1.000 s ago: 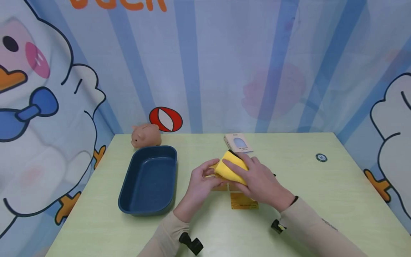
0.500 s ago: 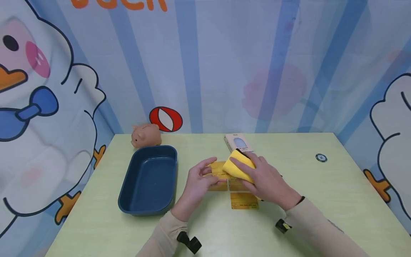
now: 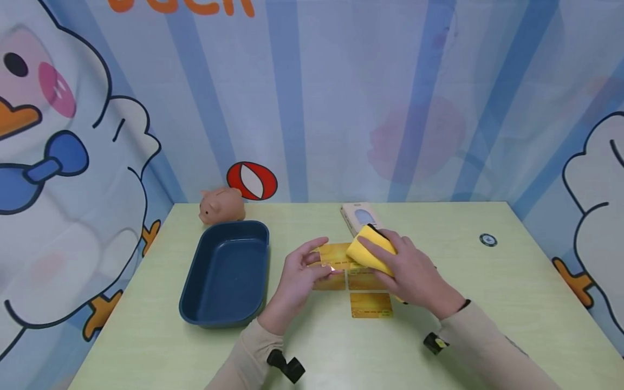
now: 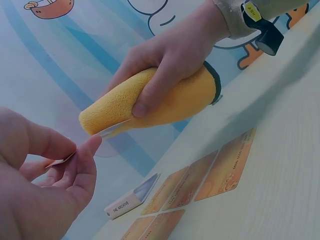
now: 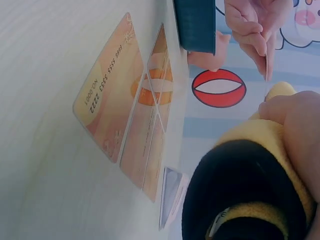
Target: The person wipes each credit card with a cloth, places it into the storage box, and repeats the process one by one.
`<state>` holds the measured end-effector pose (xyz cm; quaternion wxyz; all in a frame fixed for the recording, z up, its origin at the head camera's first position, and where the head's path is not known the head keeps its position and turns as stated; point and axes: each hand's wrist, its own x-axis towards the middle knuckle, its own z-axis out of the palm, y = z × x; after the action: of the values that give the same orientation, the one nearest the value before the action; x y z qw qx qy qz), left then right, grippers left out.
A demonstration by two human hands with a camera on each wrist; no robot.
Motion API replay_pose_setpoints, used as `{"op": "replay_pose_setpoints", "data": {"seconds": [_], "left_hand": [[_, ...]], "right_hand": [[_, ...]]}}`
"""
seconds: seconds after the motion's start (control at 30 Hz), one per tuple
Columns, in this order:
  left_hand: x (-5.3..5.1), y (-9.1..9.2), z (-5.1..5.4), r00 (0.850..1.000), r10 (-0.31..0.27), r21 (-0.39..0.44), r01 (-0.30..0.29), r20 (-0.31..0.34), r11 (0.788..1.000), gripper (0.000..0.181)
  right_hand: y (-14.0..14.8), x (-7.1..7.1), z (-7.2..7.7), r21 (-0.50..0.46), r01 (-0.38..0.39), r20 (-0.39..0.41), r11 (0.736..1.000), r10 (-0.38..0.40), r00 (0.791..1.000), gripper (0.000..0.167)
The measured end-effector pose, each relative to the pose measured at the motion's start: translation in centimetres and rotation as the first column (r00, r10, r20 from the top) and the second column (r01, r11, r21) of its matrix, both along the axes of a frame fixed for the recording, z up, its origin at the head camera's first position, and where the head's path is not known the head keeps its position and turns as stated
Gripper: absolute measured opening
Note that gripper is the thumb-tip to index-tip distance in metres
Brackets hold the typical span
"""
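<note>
In the head view my left hand (image 3: 298, 281) pinches a gold card (image 3: 333, 253) between thumb and fingers. To its right, my right hand (image 3: 413, 275) grips a folded yellow cloth (image 3: 369, 253) with a black edge, which covers the card's right end. The left wrist view has the cloth (image 4: 175, 102) raised above the table, a thin clear edge showing beneath it. Edge-on in the right wrist view, the held card (image 5: 266, 65) runs from the left hand (image 5: 257, 25) toward the cloth. Several gold cards lie below, among them a lower one (image 3: 371, 305).
A blue tray (image 3: 224, 273) stands left of the hands, with a pink piggy bank (image 3: 221, 207) behind it. At the back is a small pale box (image 3: 359, 213), partly hidden by the cloth. A round chip (image 3: 488, 239) lies on the right. A printed curtain rises behind the table.
My right hand has moved the cloth to the right, uncovering more of the held card. My left hand has shifted slightly left, still pinching it.
</note>
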<state>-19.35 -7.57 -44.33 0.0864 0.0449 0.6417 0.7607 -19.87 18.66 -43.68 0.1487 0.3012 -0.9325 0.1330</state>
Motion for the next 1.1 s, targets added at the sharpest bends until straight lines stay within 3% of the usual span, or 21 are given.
{"op": "replay_pose_setpoints", "data": {"seconds": [0.27,0.5,0.67,0.9,1.1], "left_hand": [[0.0,-0.2,0.0,1.000,-0.016,0.008,0.016,0.014,1.000,0.062],[-0.3,-0.3,-0.4,0.999,-0.052,-0.036,0.053,0.014,0.998,0.065],[-0.3,-0.4,-0.6,0.997,-0.071,-0.010,0.071,0.028,0.997,0.067],[-0.2,-0.3,-0.6,0.997,-0.068,0.007,0.067,0.035,0.998,0.052],[-0.2,-0.1,-0.8,1.000,-0.016,-0.018,0.017,0.026,1.000,0.034]], "right_hand": [[0.8,-0.1,-0.2,-0.018,0.024,-0.010,1.000,-0.025,1.000,0.070],[1.6,-0.3,0.1,-0.055,0.052,0.006,0.997,-0.052,0.999,0.070],[2.1,-0.3,0.4,-0.097,0.065,0.019,0.993,-0.064,0.998,0.066],[2.6,-0.4,0.9,-0.159,0.071,0.015,0.985,-0.070,0.997,0.065],[2.7,-0.5,1.3,-0.192,0.067,0.022,0.979,-0.064,0.998,0.065]]}}
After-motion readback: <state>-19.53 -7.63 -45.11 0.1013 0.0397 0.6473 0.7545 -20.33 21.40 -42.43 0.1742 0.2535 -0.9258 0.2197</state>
